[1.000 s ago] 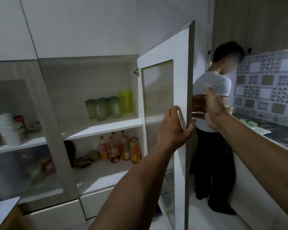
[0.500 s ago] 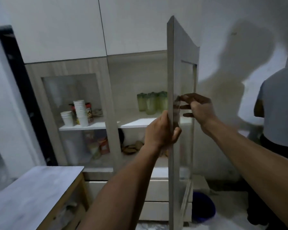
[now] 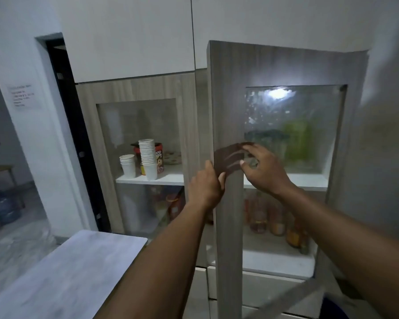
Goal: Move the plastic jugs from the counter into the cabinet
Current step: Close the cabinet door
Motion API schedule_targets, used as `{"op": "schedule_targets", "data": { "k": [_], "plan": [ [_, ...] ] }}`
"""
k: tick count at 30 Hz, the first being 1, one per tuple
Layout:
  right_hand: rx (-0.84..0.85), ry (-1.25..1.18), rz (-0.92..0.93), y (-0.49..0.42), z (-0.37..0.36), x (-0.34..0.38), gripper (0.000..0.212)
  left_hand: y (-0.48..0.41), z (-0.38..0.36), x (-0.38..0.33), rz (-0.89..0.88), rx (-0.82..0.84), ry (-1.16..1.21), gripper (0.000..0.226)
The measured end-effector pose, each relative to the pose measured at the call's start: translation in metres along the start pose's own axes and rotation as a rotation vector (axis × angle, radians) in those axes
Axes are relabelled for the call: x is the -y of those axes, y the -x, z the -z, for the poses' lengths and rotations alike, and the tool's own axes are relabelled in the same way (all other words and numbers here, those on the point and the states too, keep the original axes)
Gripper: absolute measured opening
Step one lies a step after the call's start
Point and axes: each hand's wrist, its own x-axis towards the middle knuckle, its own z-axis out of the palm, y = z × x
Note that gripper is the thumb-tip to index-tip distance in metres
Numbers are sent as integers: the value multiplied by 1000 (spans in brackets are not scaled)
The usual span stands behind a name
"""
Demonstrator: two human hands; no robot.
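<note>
From the head camera, the greenish plastic jugs (image 3: 293, 141) show only as a blur through the cabinet door (image 3: 228, 111) glass, on the upper shelf (image 3: 309, 179) toward its right end. I'd judge them light, stiff and smooth, best taken by the body or handle. The left hand (image 3: 204, 188) curls around the door's free edge, gripping it; the right hand (image 3: 264, 168) presses loosely spread fingers against the frame, holding nothing, both arms outstretched.
</note>
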Motion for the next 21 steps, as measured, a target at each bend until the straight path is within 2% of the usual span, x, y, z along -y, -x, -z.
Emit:
{"op": "schedule_targets", "data": {
  "k": [2, 5, 6, 8, 12, 21],
  "plan": [
    [23, 65, 1, -18, -20, -5, 56, -20, -9, 19, -11, -1, 3, 43],
    [19, 137, 44, -44, -47, -16, 60, -50, -26, 46, -104, -113, -66, 87],
    [22, 159, 65, -52, -55, -20, 63, -59, -31, 55, -158, -173, -127, 95],
    [48, 212, 89, -64, -70, -29, 70, -75, -37, 68, -238, -209, -227, 96],
    [86, 352, 126, -83, -94, -49, 81, -102, -52, 89, -383, -147, -411, 97],
    [94, 586, 187, -142, -143, -98, 86, -173, -108, 121, -347, -105, -498, 109]
  ]
}}
